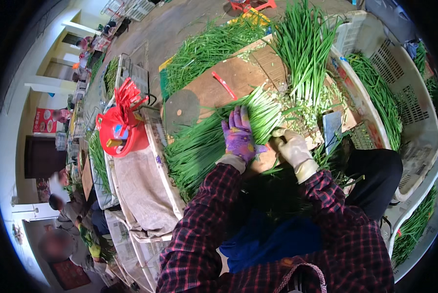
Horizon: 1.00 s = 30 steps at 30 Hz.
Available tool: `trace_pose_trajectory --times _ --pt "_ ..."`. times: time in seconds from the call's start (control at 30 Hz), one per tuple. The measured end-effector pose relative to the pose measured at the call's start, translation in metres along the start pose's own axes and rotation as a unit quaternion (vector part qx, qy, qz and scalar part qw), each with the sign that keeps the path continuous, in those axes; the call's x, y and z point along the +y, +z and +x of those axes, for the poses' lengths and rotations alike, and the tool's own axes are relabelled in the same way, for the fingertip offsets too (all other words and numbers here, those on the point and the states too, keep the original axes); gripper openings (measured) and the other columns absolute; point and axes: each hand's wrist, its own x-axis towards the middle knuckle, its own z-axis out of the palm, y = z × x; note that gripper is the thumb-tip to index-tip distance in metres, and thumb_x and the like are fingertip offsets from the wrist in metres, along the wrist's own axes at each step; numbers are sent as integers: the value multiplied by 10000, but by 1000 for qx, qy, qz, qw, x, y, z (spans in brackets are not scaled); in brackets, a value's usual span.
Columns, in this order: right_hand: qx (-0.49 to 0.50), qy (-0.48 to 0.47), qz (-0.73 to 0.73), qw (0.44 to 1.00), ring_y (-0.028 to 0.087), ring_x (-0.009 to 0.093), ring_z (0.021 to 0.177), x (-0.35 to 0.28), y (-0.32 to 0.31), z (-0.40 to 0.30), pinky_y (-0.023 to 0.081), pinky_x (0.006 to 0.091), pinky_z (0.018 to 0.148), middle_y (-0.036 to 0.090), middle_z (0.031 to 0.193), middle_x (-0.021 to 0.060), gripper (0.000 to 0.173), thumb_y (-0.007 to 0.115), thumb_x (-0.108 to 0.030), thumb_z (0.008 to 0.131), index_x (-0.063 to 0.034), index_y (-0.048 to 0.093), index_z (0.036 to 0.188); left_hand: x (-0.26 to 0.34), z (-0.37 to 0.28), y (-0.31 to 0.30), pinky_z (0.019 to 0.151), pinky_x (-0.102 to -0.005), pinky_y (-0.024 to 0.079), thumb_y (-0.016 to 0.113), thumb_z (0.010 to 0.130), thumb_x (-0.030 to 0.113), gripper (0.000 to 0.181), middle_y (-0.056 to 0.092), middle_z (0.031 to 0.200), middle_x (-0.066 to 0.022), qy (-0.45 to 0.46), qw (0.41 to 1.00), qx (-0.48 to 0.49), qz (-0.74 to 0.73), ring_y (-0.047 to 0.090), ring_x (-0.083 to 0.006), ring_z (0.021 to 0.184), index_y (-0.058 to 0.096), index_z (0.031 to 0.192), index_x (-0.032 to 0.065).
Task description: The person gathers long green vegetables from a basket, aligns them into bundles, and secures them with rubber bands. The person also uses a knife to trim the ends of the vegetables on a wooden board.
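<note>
My left hand (238,135), in a purple patterned glove, lies spread on a large bundle of long green leafy stalks, like Chinese chives (200,152). The bundle's pale cut ends point right. Beside those ends is my right hand (292,146) in a cream glove, fingers curled; whether it pinches a stalk cannot be told. Both hands are over a brown cardboard-like board (222,77). A red strip (224,85) lies on the board beyond the bundle. An upright bunch of the same greens (303,55) stretches away behind my right hand, with trimmed scraps (309,117) around its base.
A broad metal blade (332,131) rests right of my right hand. Large plastic crates (413,146) with greens stand at the right. At left, a red plastic basket (103,128) holds red strips beside a cloth-covered crate (142,190). Another pile of greens (211,47) lies behind. People sit at far left.
</note>
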Motion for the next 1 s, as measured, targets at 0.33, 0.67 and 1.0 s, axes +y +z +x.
trace_pose_trajectory --times 0.33,0.67,1.0 --pt "-67 -67 -202 975 631 327 788 -5 16 -15 493 433 717 647 786 154 374 661 -442 783 -71 646 829 2 -11 3 1031 -511 299 684 694 338 966 292 1448 -240 45 994 76 -60 351 -395 1290 185 1445 -12" --pt "-223 26 -149 963 627 356 921 -6 25 20 493 435 805 665 979 176 373 537 -397 850 -78 652 1005 -9 1 0 964 -440 402 734 615 252 960 433 1323 -223 53 987 99 -114 462 -371 1187 255 1403 -12" --pt "-324 177 402 838 477 99 439 37 -2 -26 406 231 403 537 598 10 167 617 -203 854 -47 626 914 -9 1 0 991 -480 345 746 604 300 1043 360 1405 -191 35 992 80 -93 388 -330 1268 189 1426 -19"
